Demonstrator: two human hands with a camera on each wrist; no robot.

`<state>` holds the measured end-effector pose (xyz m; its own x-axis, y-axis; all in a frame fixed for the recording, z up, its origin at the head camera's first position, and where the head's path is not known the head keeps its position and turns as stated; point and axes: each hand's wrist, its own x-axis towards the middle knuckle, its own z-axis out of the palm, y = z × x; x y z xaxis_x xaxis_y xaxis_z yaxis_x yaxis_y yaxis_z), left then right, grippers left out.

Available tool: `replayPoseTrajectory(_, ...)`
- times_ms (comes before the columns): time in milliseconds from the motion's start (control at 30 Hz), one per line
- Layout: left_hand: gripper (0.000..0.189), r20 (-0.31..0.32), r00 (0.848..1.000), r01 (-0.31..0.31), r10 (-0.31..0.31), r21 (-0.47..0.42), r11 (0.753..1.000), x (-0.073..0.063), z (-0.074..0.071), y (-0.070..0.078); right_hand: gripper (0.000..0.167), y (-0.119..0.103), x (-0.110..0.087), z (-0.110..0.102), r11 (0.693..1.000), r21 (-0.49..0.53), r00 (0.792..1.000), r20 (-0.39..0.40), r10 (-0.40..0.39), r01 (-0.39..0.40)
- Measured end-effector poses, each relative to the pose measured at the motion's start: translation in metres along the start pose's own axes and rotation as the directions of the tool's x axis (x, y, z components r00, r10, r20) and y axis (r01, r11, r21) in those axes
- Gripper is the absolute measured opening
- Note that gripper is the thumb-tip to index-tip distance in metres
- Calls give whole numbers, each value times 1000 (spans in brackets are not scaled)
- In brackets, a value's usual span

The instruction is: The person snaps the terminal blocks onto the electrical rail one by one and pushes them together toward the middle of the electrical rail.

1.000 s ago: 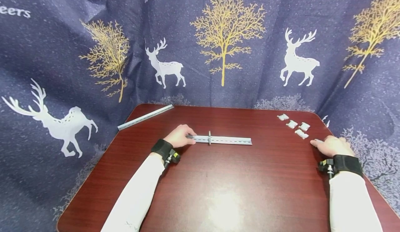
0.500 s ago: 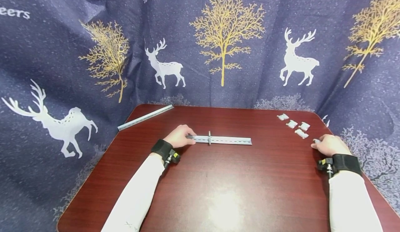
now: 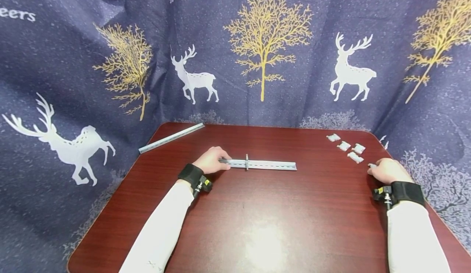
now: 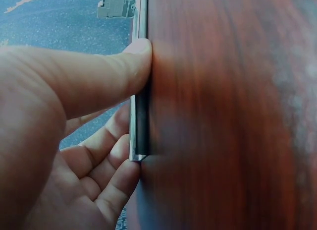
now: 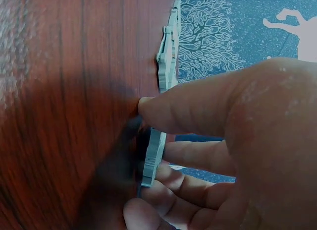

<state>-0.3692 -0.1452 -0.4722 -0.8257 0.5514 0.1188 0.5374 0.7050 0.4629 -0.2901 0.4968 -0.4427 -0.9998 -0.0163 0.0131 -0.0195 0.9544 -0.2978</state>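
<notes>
My left hand (image 3: pixel 211 160) grips the left end of a slotted metal DIN rail (image 3: pixel 272 165) lying across the table. In the left wrist view the thumb presses one long edge of the rail (image 4: pixel 140 121), with the fingers curled against the other side. A grey terminal block (image 4: pixel 116 5) sits across the rail just beyond the thumb. At the table's right side my right hand (image 3: pixel 391 171) pinches a flat, pale terminal block (image 5: pixel 154 153) between thumb and fingers, low over the wood. Most of that block is hidden by the hand in the head view.
Several loose pale terminal blocks (image 3: pixel 344 146) lie at the back right, just beyond the right hand. A second DIN rail (image 3: pixel 171 138) rests slantwise at the back left. A dark patterned curtain (image 3: pixel 290 81) hangs behind the reddish-brown table (image 3: pixel 294 215).
The right hand has shifted slightly left and its fingers have drawn in round the terminal block. The left hand and the rail have stayed where they were.
</notes>
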Motion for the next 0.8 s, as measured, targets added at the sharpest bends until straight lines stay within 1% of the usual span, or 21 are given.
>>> replayPoseTrajectory(233, 33, 2, 1000, 5, -5, -13, 1000, -2, -2, 2, 33, 1, 5, 2, 999, 17, 1000, -9, 30, -30)
replayPoseTrajectory(467, 33, 1, 1000, -4, 4, -11, 1000, 0, 1, -1, 26, -6, 8, 5, 999, 23, 999, -28, 30, -30)
replayPoseTrajectory(533, 33, -1, 1000, -8, 8, -11, 1000, 0, 2, -2, 30, -10, 9, 5, 999, 40, 998, -47, 32, -30)
replayPoseTrajectory(667, 33, -5, 1000, -11, 11, -10, 1000, -1, 1, -1, 50, -18, 10, 5, 998, 59, 995, -97, 19, -14)
replayPoseTrajectory(800, 32, 0, 1000, -2, 2, -15, 1000, -1, 1, 0, 59, -29, 14, 7, 998, 64, 993, -122, -11, 19)
